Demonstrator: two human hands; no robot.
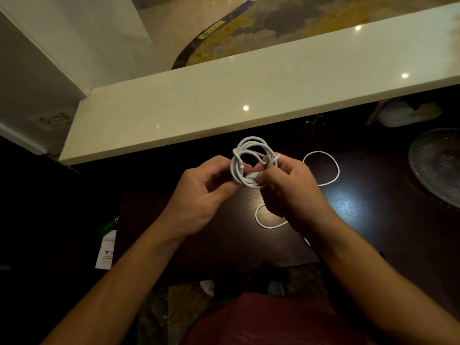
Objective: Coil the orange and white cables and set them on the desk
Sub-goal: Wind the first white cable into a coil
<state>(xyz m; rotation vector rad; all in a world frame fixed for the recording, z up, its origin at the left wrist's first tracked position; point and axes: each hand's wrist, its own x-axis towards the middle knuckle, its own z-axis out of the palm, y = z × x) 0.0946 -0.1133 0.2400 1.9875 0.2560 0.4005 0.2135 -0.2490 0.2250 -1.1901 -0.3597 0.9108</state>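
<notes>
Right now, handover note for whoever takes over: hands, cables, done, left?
Left hand and right hand both pinch the white cable coil, held above the dark desk.
More white cable lies in loose loops on the desk, right of and under the hands.
Done: several turns wound.
Left: finish coiling, set it down. No orange cable in view.

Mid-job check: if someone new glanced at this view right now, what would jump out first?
First, the white cable coil, held up at centre frame over the dark desk and pinched between the left hand and right hand. Next, loose white cable loops lying on the desk to the right of and beneath the right hand. A glass dish sits at the far right edge, and a pale ledge runs across behind; no orange cable shows.
</notes>
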